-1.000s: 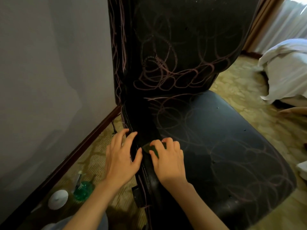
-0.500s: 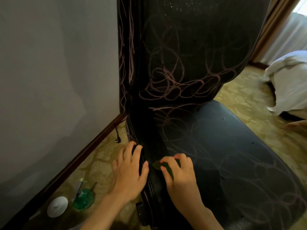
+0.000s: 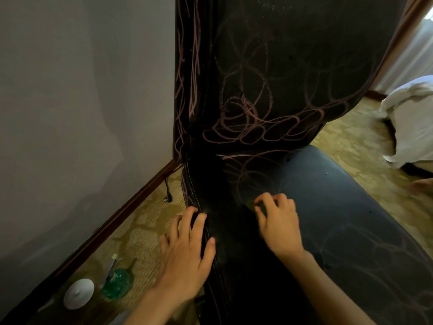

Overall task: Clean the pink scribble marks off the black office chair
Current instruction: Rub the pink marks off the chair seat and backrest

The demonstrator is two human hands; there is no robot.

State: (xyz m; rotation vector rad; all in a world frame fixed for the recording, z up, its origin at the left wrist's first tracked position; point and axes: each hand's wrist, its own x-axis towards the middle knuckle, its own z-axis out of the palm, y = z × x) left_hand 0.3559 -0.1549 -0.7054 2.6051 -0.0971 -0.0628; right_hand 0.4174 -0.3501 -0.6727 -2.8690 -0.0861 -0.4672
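Black chair (image 3: 339, 207), seat at centre, backrest at 12 o'clock; left hand (image 3: 187, 252) spread flat on the seat's edge at 7 o'clock; right hand (image 3: 278, 221) curled over a small green pad (image 3: 251, 204), pressing it to the seat; strip between the 2 hands looks free of marks; pink scribbles (image 3: 246, 130) cover the backrest, fainter loops the seat at 4 o'clock; judged early, most left.

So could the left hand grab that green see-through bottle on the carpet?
Probably yes: the left hand rests on the black chair seat, and only bare patterned carpet lies between it and the green see-through bottle.
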